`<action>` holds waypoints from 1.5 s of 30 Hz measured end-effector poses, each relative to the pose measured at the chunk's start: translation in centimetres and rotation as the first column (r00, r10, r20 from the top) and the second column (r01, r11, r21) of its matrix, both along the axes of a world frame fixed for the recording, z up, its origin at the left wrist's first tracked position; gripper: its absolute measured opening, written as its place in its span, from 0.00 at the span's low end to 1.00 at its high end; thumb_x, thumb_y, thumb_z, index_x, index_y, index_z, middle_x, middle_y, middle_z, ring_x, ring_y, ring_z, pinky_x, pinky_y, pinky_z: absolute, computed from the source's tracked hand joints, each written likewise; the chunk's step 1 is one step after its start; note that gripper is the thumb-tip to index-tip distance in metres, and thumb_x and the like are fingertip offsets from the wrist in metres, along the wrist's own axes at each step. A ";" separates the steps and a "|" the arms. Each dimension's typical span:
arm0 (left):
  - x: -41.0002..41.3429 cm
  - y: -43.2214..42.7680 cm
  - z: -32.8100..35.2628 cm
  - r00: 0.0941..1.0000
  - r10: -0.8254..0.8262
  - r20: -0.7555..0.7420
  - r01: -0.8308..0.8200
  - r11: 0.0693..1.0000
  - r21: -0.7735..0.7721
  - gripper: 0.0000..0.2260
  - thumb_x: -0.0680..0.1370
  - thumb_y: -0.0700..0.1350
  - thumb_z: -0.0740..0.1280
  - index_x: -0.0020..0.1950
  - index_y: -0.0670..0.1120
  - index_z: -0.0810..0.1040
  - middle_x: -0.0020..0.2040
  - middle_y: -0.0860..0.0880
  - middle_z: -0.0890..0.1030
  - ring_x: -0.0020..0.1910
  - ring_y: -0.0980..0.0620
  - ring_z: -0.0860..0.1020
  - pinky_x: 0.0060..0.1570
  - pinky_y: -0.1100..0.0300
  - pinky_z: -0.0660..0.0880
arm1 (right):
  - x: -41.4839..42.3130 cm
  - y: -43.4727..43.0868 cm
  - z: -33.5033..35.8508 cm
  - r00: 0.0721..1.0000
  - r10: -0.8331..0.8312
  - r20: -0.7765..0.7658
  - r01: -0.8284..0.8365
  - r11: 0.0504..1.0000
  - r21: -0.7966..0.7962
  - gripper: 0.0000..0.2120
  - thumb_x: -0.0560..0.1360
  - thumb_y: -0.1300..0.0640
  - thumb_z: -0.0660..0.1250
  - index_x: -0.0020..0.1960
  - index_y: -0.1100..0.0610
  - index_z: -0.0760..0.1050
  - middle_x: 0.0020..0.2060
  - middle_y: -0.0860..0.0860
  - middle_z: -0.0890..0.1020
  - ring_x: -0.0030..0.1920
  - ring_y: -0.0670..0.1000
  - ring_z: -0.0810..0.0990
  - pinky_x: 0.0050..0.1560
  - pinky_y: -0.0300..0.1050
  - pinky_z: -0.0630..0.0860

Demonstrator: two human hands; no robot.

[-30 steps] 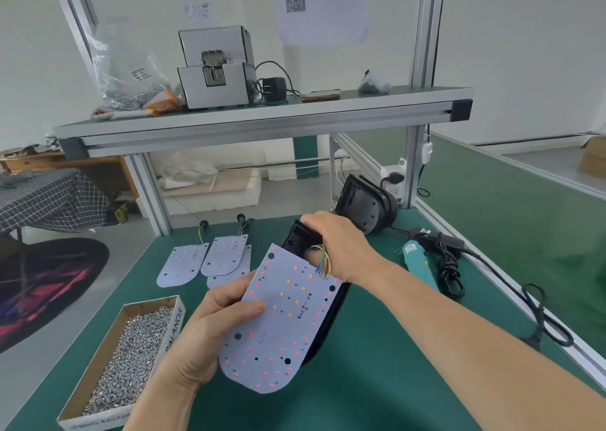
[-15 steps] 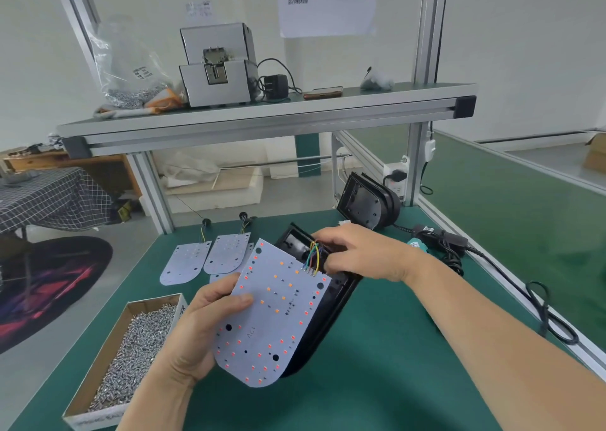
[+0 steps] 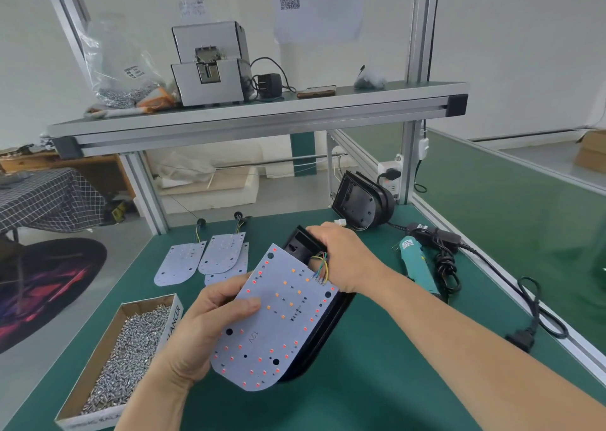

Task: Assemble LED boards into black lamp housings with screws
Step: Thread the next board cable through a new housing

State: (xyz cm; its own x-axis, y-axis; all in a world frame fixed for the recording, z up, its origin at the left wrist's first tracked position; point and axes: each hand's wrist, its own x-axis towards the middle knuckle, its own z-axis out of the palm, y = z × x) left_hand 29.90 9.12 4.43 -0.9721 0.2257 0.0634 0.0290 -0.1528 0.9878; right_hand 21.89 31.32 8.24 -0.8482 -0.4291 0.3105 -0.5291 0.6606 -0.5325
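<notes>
Now the left hand [image 3: 210,329] pinches the board [image 3: 278,319] at its left edge, with the thumb pressed on the face and the fingers tucked beneath. The board is tilted, LED side up, with its rounded end toward the person. It lies over the open housing [image 3: 328,329] and covers most of it, so only the far end and right rim show. The right hand [image 3: 344,260] grips that far end, fingers curled round it. Coloured wires [image 3: 323,266] run from the board's far right corner toward the housing, just beside the right hand. I cannot tell whether the housing's near end touches the green table [image 3: 377,381].

A box [image 3: 170,319] of screws [image 3: 131,348] sits by the left wrist. Beyond it, spare boards [image 3: 203,260] lie flat and overlapping. A second housing [image 3: 364,204] stands on edge near the frame post. A teal driver [image 3: 416,263] lies right of the right hand, next to a coiled cord [image 3: 446,266].
</notes>
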 end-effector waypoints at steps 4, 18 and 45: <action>0.1 -0.2 -0.2 1.000 -0.015 0.006 0.015 0.999 -0.035 0.15 0.71 0.42 0.70 0.56 0.41 0.84 0.51 0.36 0.85 0.45 0.40 0.85 0.42 0.51 0.81 | 0.0 0.1 -0.3 0.999 -0.040 0.009 0.040 0.999 0.013 0.10 0.73 0.69 0.66 0.44 0.55 0.74 0.41 0.59 0.77 0.45 0.61 0.77 0.47 0.56 0.77; -0.1 -0.7 -0.1 0.991 -0.130 -0.024 0.124 0.974 -0.189 0.18 0.73 0.49 0.74 0.61 0.43 0.83 0.59 0.40 0.83 0.55 0.43 0.83 0.53 0.54 0.80 | 0.0 0.2 -0.4 0.980 0.033 0.198 -0.054 0.993 0.103 0.09 0.73 0.71 0.63 0.38 0.59 0.73 0.33 0.54 0.72 0.42 0.51 0.59 0.38 0.47 0.67; 0.0 2.6 -3.4 0.964 0.264 -0.022 -0.242 0.913 0.328 0.18 0.73 0.48 0.70 0.63 0.50 0.83 0.63 0.44 0.82 0.63 0.49 0.80 0.54 0.60 0.79 | 3.9 1.7 -0.3 0.999 -0.048 0.003 0.046 0.942 -0.332 0.07 0.77 0.64 0.67 0.45 0.53 0.78 0.32 0.54 0.80 0.34 0.56 0.78 0.40 0.53 0.76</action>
State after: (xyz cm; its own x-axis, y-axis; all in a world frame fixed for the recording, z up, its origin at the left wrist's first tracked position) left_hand 29.85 11.71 1.06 -0.9854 -0.0699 0.1555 0.1703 -0.4390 0.8822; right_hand 25.83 32.98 7.98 -0.8629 -0.2606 0.4330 -0.5051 0.4715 -0.7229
